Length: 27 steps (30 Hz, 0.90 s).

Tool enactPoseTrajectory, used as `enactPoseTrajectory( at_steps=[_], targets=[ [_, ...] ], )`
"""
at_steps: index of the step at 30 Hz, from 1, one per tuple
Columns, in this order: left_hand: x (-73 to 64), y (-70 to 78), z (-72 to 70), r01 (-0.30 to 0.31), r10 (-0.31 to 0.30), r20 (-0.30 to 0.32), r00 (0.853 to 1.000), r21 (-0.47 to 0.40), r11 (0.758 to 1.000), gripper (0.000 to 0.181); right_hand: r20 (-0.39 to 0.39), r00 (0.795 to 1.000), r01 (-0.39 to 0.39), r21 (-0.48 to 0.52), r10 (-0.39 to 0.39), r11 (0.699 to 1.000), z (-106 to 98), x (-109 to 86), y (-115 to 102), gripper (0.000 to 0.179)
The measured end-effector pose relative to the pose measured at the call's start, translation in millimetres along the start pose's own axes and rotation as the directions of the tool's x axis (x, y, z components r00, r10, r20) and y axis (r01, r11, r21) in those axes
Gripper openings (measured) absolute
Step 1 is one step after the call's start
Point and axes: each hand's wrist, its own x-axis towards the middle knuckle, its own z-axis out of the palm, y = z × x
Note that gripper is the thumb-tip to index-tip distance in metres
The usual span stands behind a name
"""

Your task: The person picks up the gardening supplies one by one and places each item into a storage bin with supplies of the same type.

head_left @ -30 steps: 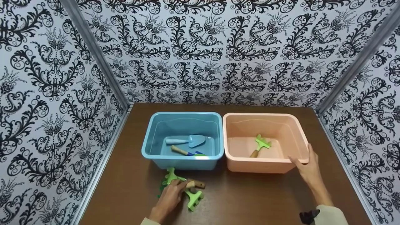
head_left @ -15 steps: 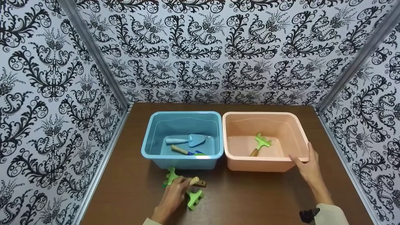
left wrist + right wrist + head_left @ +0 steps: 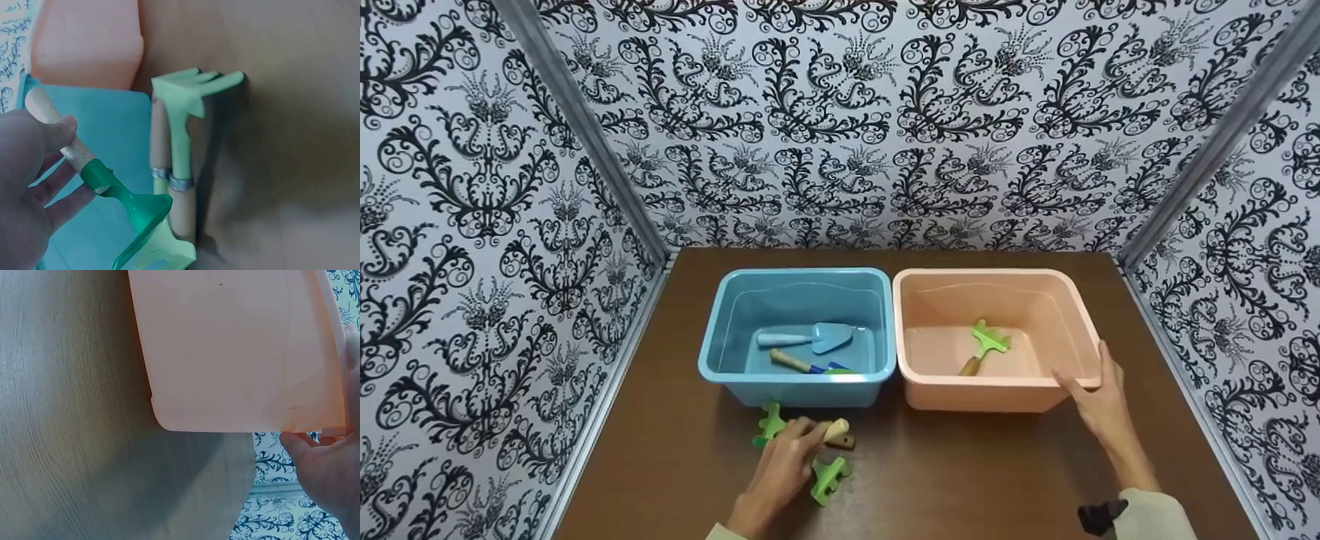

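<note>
Fingers of the left hand [image 3: 781, 463], closed in a pinch, hold a green trowel [image 3: 101, 177] by its pale handle [image 3: 42, 104] at lower centre, beside two green rakes [image 3: 830, 480], before the blue tub [image 3: 802, 394]. Right of centre, the right hand [image 3: 1101, 409] grips the corner of the peach tub [image 3: 975, 399]. Hanging close, the blade [image 3: 147, 209] could snag a rake if lifted sideways.

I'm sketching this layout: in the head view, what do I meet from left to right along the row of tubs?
Blue tub with a light-blue trowel inside, peach tub with a green rake inside, right hand on that tub's edge.
</note>
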Motion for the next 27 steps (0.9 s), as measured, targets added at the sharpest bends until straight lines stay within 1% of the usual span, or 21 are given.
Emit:
enactPoseTrajectory(
  at_steps=[4, 9, 17, 20, 23, 27],
  targets=[
    [5.1, 9.5, -5.2, -0.029, 0.029, -0.013, 0.999, 0.002, 1.0, 0.03, -0.009, 1.0, 0.006, 0.002, -0.006, 1.0, 0, 0.2, 0, 0.102],
    [9.8, 20.3, -12.0, -0.044, 0.044, -0.031, 0.999, -0.004, 0.999, 0.031, -0.009, 1.0, 0.025, 0.003, -0.025, 1.0, 0, 1.6, 1, 0.102],
    [19.1, 31.6, -21.3, -0.088, 0.088, 0.001, 0.996, 0.0, 0.996, 0.031, -0.005, 0.999, 0.053, 0.007, -0.053, 0.999, 1, 1.7, 2, 0.102],
    [24.5, 35.4, -24.8, -0.1, 0.1, 0.011, 0.995, -0.019, 0.995, 0.031, -0.008, 0.999, 0.053, 0.005, -0.053, 0.999, 1, 2.0, 1, 0.102],
    [30.1, 40.5, -28.3, -0.129, 0.131, 0.021, 0.991, -0.045, 0.991, 0.032, -0.014, 0.999, 0.049, -0.004, -0.049, 0.999, 0, 2.1, 1, 0.101],
    [37.8, 49.5, -31.3, -0.176, 0.178, 0.029, 0.984, -0.069, 0.982, 0.028, -0.014, 0.999, 0.041, -0.006, -0.041, 0.999, 0, 1.7, 1, 0.1]
  ],
)
